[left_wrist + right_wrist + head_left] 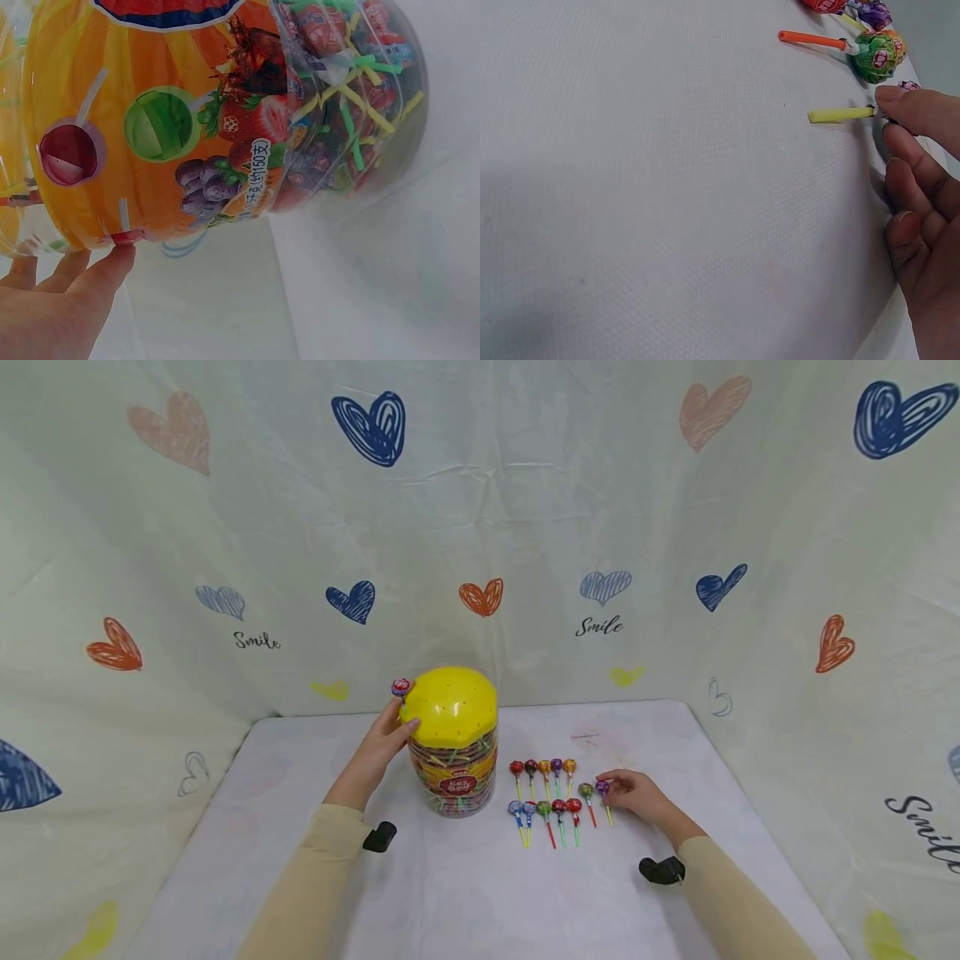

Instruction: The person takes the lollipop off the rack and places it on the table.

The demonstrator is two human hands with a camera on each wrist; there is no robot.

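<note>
A clear candy jar [459, 781] packed with wrapped lollipops stands upright under a yellow dotted lid [453, 702]. My left hand [378, 747] rests against the jar's upper left side, thumb on the lid, and its fairly straight fingers [109, 274] touch the wall. At the lid's left edge, beside those fingertips, one red-and-blue lollipop [401, 687] sticks up. On the right, my right hand [633, 795] pinches a purple lollipop [603, 787] between thumb and forefinger just below its head; its yellow stick [840, 115] points toward me. A green lollipop [875, 57] lies just left of it.
Several lollipops lie side by side right of the jar, in a back row [544, 768] and a front row [544, 810], sticks toward me. The white-covered table [465, 893] meets a heart-printed curtain [525, 652] at the back and sides.
</note>
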